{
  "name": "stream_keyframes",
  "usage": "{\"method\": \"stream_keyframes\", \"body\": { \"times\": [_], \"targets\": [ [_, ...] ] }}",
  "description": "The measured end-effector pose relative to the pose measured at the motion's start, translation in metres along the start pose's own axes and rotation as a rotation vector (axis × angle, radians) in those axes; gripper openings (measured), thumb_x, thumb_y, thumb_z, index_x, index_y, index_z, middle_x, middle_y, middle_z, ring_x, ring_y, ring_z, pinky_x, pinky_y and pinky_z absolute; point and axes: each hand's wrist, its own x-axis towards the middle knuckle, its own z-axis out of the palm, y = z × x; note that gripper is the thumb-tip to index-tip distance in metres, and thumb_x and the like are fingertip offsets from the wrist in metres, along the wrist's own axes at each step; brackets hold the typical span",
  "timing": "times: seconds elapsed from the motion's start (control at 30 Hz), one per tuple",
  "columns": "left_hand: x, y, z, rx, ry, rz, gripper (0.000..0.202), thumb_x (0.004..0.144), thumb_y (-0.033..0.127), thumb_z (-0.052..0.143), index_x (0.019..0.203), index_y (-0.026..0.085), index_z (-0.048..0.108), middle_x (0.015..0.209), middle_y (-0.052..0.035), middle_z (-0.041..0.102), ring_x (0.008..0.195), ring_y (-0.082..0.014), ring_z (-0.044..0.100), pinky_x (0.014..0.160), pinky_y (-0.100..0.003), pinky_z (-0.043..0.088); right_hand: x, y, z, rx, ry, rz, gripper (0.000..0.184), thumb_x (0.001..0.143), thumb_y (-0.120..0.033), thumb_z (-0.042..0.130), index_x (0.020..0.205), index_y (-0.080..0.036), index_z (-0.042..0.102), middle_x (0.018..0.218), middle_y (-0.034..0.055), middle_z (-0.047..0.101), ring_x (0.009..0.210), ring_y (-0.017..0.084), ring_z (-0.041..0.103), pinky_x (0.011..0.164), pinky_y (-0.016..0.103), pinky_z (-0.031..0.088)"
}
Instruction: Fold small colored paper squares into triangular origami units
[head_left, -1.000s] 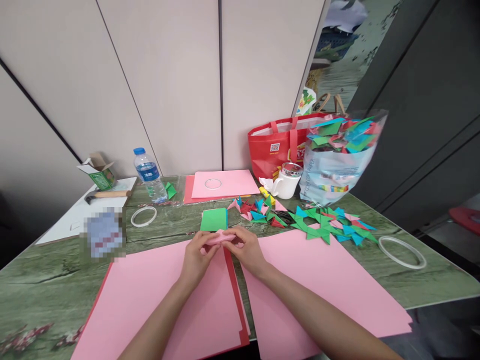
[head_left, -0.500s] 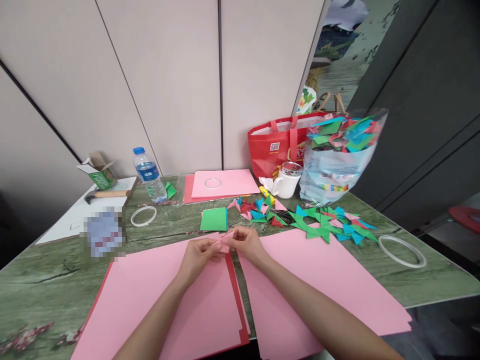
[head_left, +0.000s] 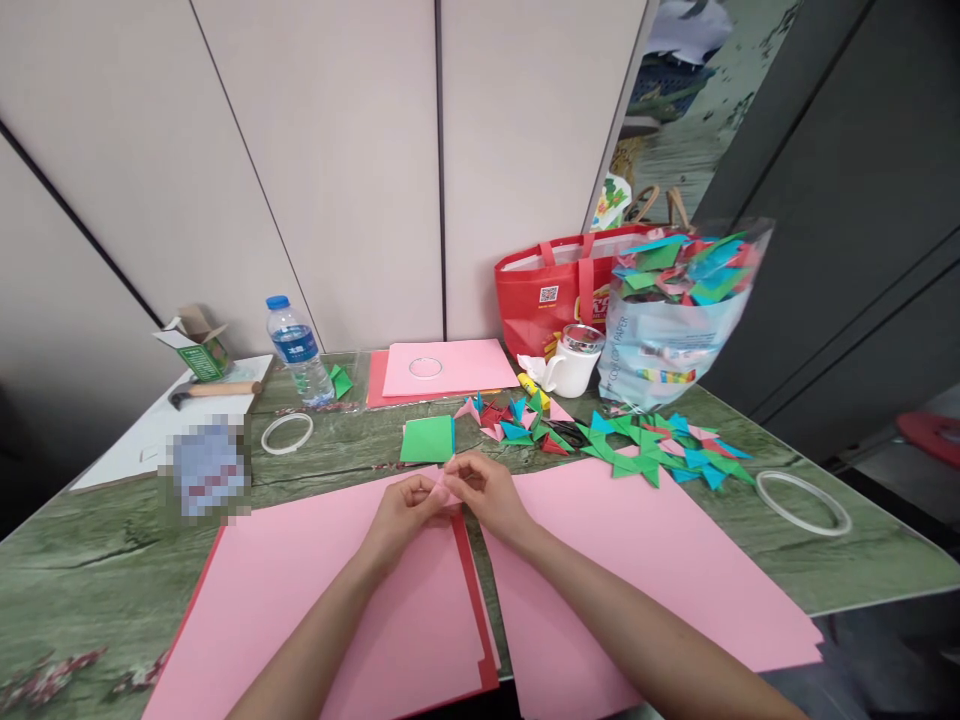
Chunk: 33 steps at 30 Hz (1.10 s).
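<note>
Both left grip (head_left: 403, 510) and right grip (head_left: 487, 490) pinch pink paper (head_left: 441, 482), apparently folded, between them.

A pale wall (head_left: 337, 150) with dark seams (head_left: 441, 170) stands behind the green, veined worktop (head_left: 97, 580). A dark grey panel (head_left: 840, 220) rises at right.

Left sheet stack (head_left: 322, 580) and right sheet stack (head_left: 637, 570) side by side at table (head_left: 90, 560) front; left hand (head_left: 405, 508) and right hand (head_left: 487, 492) at left stack's far right corner, square pad (head_left: 427, 441) behind. Folded pieces (head_left: 641, 468) along right stack's back edge, mug (head_left: 576, 370) behind them, tote bag (head_left: 534, 312) behind mug. Rear left: bottle (head_left: 297, 348), hammer (head_left: 225, 388) left of it on panel (head_left: 127, 450).
</note>
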Motion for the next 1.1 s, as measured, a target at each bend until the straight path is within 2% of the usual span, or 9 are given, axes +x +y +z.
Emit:
{"method": "stream_keyframes", "body": {
  "times": [0.07, 0.13, 0.27, 0.37, 0.5, 0.67, 0.83, 0.97, 1.1],
  "targets": [
    [0.0005, -0.0007, -0.0011, -0.019, 0.058, 0.034, 0.023, 0.065, 0.036, 0.068, 0.067, 0.014, 0.06, 0.071, -0.0038, 0.069, 0.071, -0.0172, 0.063, 0.073, -0.032, 0.049, -0.001, -0.0019, 0.0, -0.035, -0.022, -0.055, 0.014, 0.075, -0.025, 0.056, 0.086, -0.02, 0.064, 0.105, 0.0084, 0.053, 0.075, 0.014, 0.057, 0.062, 0.027, 0.048],
    [0.0009, -0.0006, -0.0027, -0.022, 0.094, 0.048, 0.022, 0.064, 0.035, 0.068, 0.067, 0.014, 0.062, 0.074, -0.0044, 0.068, 0.071, -0.017, 0.062, 0.071, -0.03, 0.048, -0.0017, -0.0034, -0.0007, -0.098, -0.039, -0.104, 0.02, 0.075, -0.025, 0.058, 0.093, -0.021, 0.064, 0.115, 0.0096, 0.047, 0.077, 0.014, 0.056, 0.065, 0.029, 0.049],
    [0.0017, 0.0009, -0.0045, 0.006, 0.089, 0.07, 0.024, 0.065, 0.037, 0.067, 0.068, 0.013, 0.064, 0.075, -0.0057, 0.067, 0.069, -0.0173, 0.06, 0.067, -0.029, 0.047, -0.0023, -0.0044, -0.0023, -0.226, -0.039, -0.222, 0.028, 0.074, -0.023, 0.059, 0.102, -0.025, 0.062, 0.109, 0.0084, 0.05, 0.085, 0.017, 0.054, 0.078, 0.034, 0.046],
    [0.0022, 0.0018, -0.0047, 0.086, 0.127, 0.118, 0.024, 0.068, 0.038, 0.063, 0.066, 0.014, 0.065, 0.071, -0.0034, 0.066, 0.068, -0.0155, 0.057, 0.066, -0.027, 0.045, -0.0025, -0.0022, -0.0023, -0.241, -0.046, -0.264, 0.028, 0.077, -0.021, 0.055, 0.104, -0.025, 0.061, 0.106, 0.008, 0.053, 0.081, 0.016, 0.055, 0.077, 0.033, 0.047],
    [0.0023, 0.0018, -0.0054, 0.166, 0.19, 0.154, 0.022, 0.066, 0.038, 0.064, 0.065, 0.016, 0.067, 0.066, -0.0018, 0.064, 0.065, -0.0151, 0.055, 0.062, -0.025, 0.043, -0.003, 0.0013, -0.0011, -0.248, -0.048, -0.293, 0.03, 0.079, -0.021, 0.053, 0.108, -0.024, 0.058, 0.104, 0.0078, 0.057, 0.09, 0.018, 0.055, 0.08, 0.033, 0.046],
    [0.003, -0.0007, -0.0063, 0.098, 0.282, 0.133, 0.023, 0.061, 0.037, 0.069, 0.066, 0.015, 0.067, 0.064, -0.0015, 0.064, 0.06, -0.0135, 0.054, 0.057, -0.023, 0.042, -0.0032, 0.0, -0.0007, -0.249, -0.007, -0.29, 0.021, 0.078, -0.022, 0.054, 0.098, -0.022, 0.06, 0.101, 0.0077, 0.061, 0.094, 0.019, 0.056, 0.083, 0.034, 0.045],
    [0.0037, -0.0039, -0.0088, 0.031, 0.276, 0.132, 0.021, 0.06, 0.034, 0.071, 0.066, 0.015, 0.068, 0.067, -0.0029, 0.065, 0.063, -0.0141, 0.056, 0.061, -0.025, 0.044, -0.0023, -0.003, -0.0012, -0.246, 0.018, -0.319, 0.017, 0.075, -0.025, 0.059, 0.091, -0.021, 0.064, 0.094, 0.0081, 0.06, 0.086, 0.018, 0.058, 0.077, 0.032, 0.047],
    [0.0032, -0.0037, -0.009, 0.064, 0.255, 0.222, 0.018, 0.064, 0.034, 0.068, 0.064, 0.016, 0.068, 0.072, -0.0038, 0.064, 0.071, -0.0161, 0.057, 0.067, -0.027, 0.046, -0.0028, -0.0036, -0.0001, -0.241, 0.007, -0.309, 0.013, 0.077, -0.026, 0.056, 0.086, -0.022, 0.065, 0.084, 0.0063, 0.062, 0.078, 0.017, 0.058, 0.07, 0.031, 0.048],
    [0.0028, 0.0007, -0.0073, 0.168, 0.306, 0.281, 0.016, 0.061, 0.032, 0.069, 0.064, 0.016, 0.067, 0.075, -0.0046, 0.065, 0.08, -0.0193, 0.058, 0.072, -0.03, 0.047, -0.0028, -0.0043, -0.0009, -0.251, 0.012, -0.294, 0.012, 0.078, -0.025, 0.054, 0.082, -0.021, 0.065, 0.079, 0.0059, 0.064, 0.074, 0.017, 0.058, 0.067, 0.03, 0.047]
  ]
}}
